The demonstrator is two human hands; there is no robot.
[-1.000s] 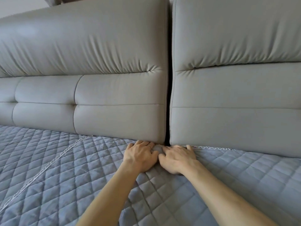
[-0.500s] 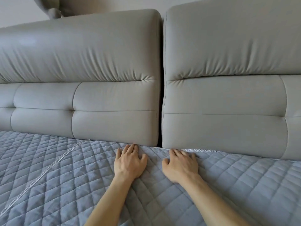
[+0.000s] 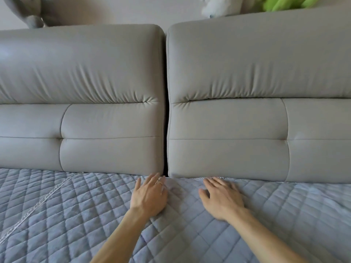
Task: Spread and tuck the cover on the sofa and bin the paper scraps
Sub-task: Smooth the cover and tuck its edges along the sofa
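A blue-grey quilted cover (image 3: pixel 76 215) lies over the seat of the grey sofa (image 3: pixel 95 92). Its back edge, with a white lace trim (image 3: pixel 212 178), runs along the foot of the two back cushions. My left hand (image 3: pixel 149 196) lies flat on the cover, fingers straight, its fingertips at the gap between the cushions. My right hand (image 3: pixel 222 198) lies flat on the cover a hand's width to the right, fingers pointing at the base of the right cushion. Neither hand holds anything. No paper scraps are in view.
A white lace seam (image 3: pixel 38 202) runs diagonally across the cover on the left. Soft toys sit behind the backrest: a grey one (image 3: pixel 32 14) at the top left, a white one (image 3: pixel 218 6) and a green one (image 3: pixel 294 3) at the top right.
Both hands went from curled and pressed together at the cushion gap to flat, and have moved apart. The view has tilted up, showing the top of the backrest.
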